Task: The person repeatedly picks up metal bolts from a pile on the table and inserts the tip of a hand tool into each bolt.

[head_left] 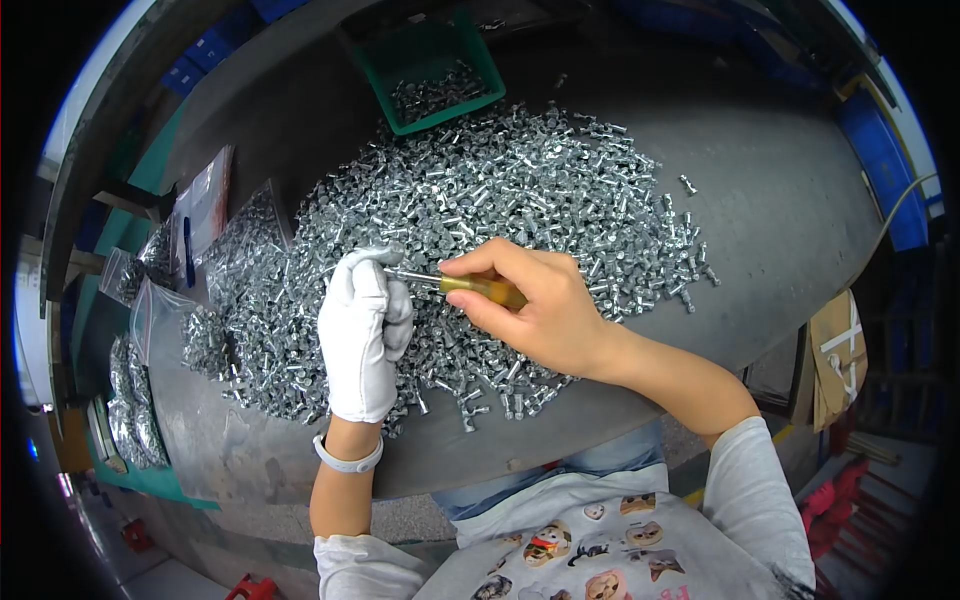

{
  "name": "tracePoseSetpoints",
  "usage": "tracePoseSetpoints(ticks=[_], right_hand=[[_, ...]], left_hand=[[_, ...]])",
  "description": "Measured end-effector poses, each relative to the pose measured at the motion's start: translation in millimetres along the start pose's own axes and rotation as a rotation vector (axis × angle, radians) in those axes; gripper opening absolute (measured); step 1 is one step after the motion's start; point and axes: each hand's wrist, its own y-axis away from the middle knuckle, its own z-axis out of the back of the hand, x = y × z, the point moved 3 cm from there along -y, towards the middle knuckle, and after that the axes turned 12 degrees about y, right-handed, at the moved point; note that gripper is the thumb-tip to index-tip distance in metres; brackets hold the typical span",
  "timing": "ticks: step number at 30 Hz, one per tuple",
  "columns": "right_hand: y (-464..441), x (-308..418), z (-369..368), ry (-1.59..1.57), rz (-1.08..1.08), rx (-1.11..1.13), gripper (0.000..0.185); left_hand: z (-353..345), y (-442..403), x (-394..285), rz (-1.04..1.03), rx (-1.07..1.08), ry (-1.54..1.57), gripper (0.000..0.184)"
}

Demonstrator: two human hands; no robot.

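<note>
A large heap of small shiny metal fittings [540, 190] covers the middle of the dark table. Over its front part, my left hand [365, 325], in a white glove, is closed with fingers pinched together; what it holds is too small to make out. My bare right hand [550, 305] grips a screwdriver [475, 287] by its yellow translucent handle. The metal shaft points left and reaches the gloved fingertips.
A green bin [400, 124] with more fittings stands behind the heap. Plastic bags of fittings [205, 340] and a blue pen [188, 250] lie at the left. A blue container [885, 170] is at the far right, above a cardboard box [838, 360].
</note>
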Motion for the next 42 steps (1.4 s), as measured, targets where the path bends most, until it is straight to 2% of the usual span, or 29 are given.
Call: tracePoseSetpoints(ticks=[1,3,5,7,9,10,13,14,17,18,19,22,26,32,35,38,42], right_hand=[[-1,2,2,-0.043,-0.066,0.050,0.020],[-1,2,1,-0.103,-0.134,0.097,0.020],[0,2,1,-0.139,-0.141,0.087,0.020],[0,3,2,-0.168,-0.161,0.114,0.020],[0,3,3,-0.191,-0.190,0.146,0.020],[0,3,3,-0.199,-0.208,0.165,0.020],[0,4,2,-0.208,-0.189,0.166,0.020],[0,4,2,-0.208,-0.173,0.154,0.020],[1,3,2,-0.224,-0.179,0.155,0.020],[1,3,2,-0.225,-0.186,0.159,0.020],[0,3,3,-0.226,-0.194,0.163,0.020],[0,3,3,-0.235,-0.206,0.177,0.020],[0,2,2,-0.241,-0.198,0.178,0.020],[1,3,1,-0.224,-0.174,0.173,0.020],[0,2,1,-0.229,-0.183,0.173,0.020],[1,0,-1,-0.221,-0.198,0.173,0.020],[2,0,-1,-0.212,-0.190,0.169,0.020]], left_hand=[[0,0,-1,-0.004,-0.022,-0.018,0.038],[3,0,-10,-0.187,-0.111,-0.168,0.039],[26,-14,-22,-0.254,-0.219,0.059,0.035],[49,-25,-33,-0.191,-0.249,0.312,0.030],[65,-32,-41,-0.004,-0.181,0.616,0.029],[68,-35,-44,0.023,-0.114,0.644,0.031],[73,-41,-44,-0.052,-0.425,0.202,0.034],[81,-42,-43,-0.055,-0.352,0.083,0.031],[81,-42,-49,-0.055,-0.350,-0.589,0.027],[81,-43,-44,-0.329,-0.277,-0.958,0.023],[74,-40,-43,-0.505,-0.207,-1.152,0.021],[62,-35,-33,-0.387,-0.128,-1.315,0.020],[39,-30,-39,-0.121,-0.239,-1.466,0.026],[36,-34,-45,-0.140,-0.152,-1.582,0.026],[33,-34,-44,-0.123,-0.302,-1.623,0.029],[52,-41,-40,-0.131,-0.378,-1.367,0.031],[49,-36,-42,-0.149,-0.271,-1.367,0.029]])
